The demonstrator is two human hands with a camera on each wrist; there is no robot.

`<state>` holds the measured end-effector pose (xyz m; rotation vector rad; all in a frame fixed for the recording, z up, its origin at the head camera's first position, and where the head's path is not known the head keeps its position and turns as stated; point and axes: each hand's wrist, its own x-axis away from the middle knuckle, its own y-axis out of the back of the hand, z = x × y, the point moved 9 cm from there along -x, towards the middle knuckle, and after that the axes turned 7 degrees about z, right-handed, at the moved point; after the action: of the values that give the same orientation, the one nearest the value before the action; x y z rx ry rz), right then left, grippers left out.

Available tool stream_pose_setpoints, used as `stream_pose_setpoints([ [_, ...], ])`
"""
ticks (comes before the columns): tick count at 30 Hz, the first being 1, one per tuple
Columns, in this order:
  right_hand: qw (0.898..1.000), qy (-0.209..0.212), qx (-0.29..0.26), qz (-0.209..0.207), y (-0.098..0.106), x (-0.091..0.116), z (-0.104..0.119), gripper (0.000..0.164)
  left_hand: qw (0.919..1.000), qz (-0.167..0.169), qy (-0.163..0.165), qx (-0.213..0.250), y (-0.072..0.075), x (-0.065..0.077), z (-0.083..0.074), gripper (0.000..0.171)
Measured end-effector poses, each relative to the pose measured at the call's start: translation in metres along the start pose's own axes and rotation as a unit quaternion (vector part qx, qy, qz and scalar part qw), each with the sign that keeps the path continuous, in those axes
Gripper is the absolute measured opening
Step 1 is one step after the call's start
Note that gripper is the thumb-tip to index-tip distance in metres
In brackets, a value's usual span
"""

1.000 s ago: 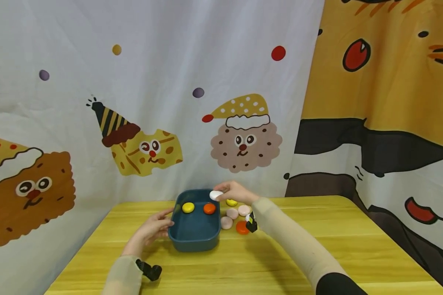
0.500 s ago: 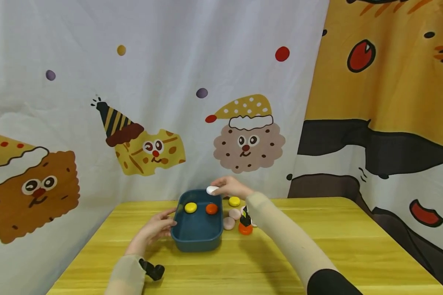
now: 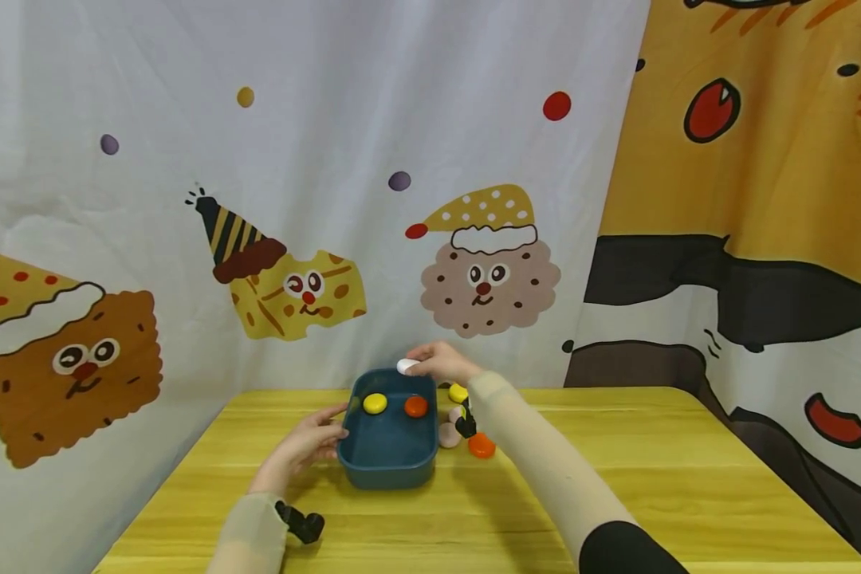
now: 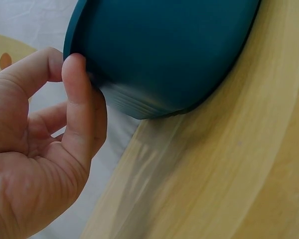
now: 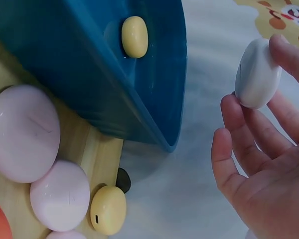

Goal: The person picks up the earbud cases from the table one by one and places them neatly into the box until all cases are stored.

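My left hand (image 3: 303, 445) is at the left side of a dark blue box (image 3: 387, 478). In the left wrist view its thumb and forefinger pinch the box's rim (image 4: 74, 30). My right hand (image 3: 446, 363) is raised over the box's back right corner. Between its thumb and fingers it pinches a glossy white rounded disc (image 5: 259, 74), held on edge with a fine slit in its face. Inside the box lie a yellow disc (image 3: 375, 403) and an orange disc (image 3: 415, 406) of like shape, apart from each other.
To the right of the box, on the wooden table (image 3: 316, 518), lie pale pink discs (image 3: 448, 434), an orange disc (image 3: 481, 446) and a yellow disc (image 3: 458, 393). My right forearm partly covers this group. A printed curtain (image 3: 330, 119) hangs behind the table.
My right hand has moved left and slightly up with the white disc, now farther over the box's back end. The left hand stays at the box. The whole view has shifted slightly.
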<state>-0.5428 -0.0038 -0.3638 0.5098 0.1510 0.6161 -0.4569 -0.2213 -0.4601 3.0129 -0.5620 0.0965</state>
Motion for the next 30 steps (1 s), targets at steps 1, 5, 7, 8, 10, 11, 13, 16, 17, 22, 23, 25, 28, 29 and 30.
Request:
stream_pose_setpoints([
  [1,1.000,-0.001,-0.008,-0.001,0.000,-0.001,-0.001,0.043,1.0000,0.002,-0.001,0.000,-0.001,0.000,0.000,0.067],
  [5,1.000,-0.001,-0.026,-0.007,0.001,-0.003,-0.003,0.043,0.9999,0.011,-0.002,-0.001,-0.004,-0.001,0.002,0.066],
  [7,1.000,-0.003,-0.028,-0.012,0.001,-0.003,-0.003,0.042,0.9999,0.016,-0.002,0.000,-0.005,0.000,0.003,0.067],
  [8,0.999,-0.005,-0.031,-0.014,0.001,-0.003,-0.004,0.043,0.9999,0.016,-0.001,0.000,-0.005,0.000,0.003,0.067],
  [10,0.999,-0.009,-0.035,-0.018,0.001,-0.004,-0.004,0.042,0.9999,0.017,-0.001,0.000,-0.005,0.000,0.003,0.068],
  [11,0.999,-0.011,-0.037,-0.019,0.000,-0.004,-0.004,0.043,0.9999,0.017,-0.001,0.001,-0.004,0.000,0.003,0.068],
  [13,0.999,-0.014,-0.036,-0.022,-0.001,-0.005,-0.004,0.042,0.9999,0.016,-0.004,0.001,-0.003,0.000,0.002,0.069],
  [16,0.999,-0.015,-0.025,-0.031,-0.002,-0.007,-0.004,0.041,0.9999,0.015,-0.008,0.002,-0.003,-0.001,0.001,0.068],
  [17,0.999,-0.016,-0.020,-0.035,-0.002,-0.007,-0.004,0.041,0.9998,0.015,-0.009,0.001,-0.003,-0.001,0.000,0.068],
  [22,0.998,-0.027,-0.017,-0.058,-0.005,-0.011,-0.011,0.040,0.9999,0.015,-0.008,-0.001,-0.003,-0.001,0.001,0.067],
  [23,0.997,-0.031,-0.021,-0.062,-0.006,-0.012,-0.012,0.040,0.9999,0.015,-0.008,-0.002,-0.003,-0.001,0.001,0.067],
  [25,0.997,-0.035,-0.025,-0.070,-0.007,-0.013,-0.014,0.040,0.9998,0.016,-0.009,-0.001,-0.003,-0.001,0.001,0.067],
  [28,0.996,-0.039,-0.029,-0.081,-0.007,-0.015,-0.016,0.039,0.9998,0.018,-0.011,-0.001,-0.003,-0.002,0.000,0.068],
  [29,0.995,-0.038,-0.029,-0.083,-0.008,-0.015,-0.016,0.039,0.9997,0.019,-0.012,-0.001,-0.003,-0.002,0.000,0.068],
  [30,0.995,-0.037,-0.028,-0.086,-0.008,-0.016,-0.016,0.039,0.9997,0.020,-0.012,-0.001,-0.003,-0.002,-0.001,0.068],
])
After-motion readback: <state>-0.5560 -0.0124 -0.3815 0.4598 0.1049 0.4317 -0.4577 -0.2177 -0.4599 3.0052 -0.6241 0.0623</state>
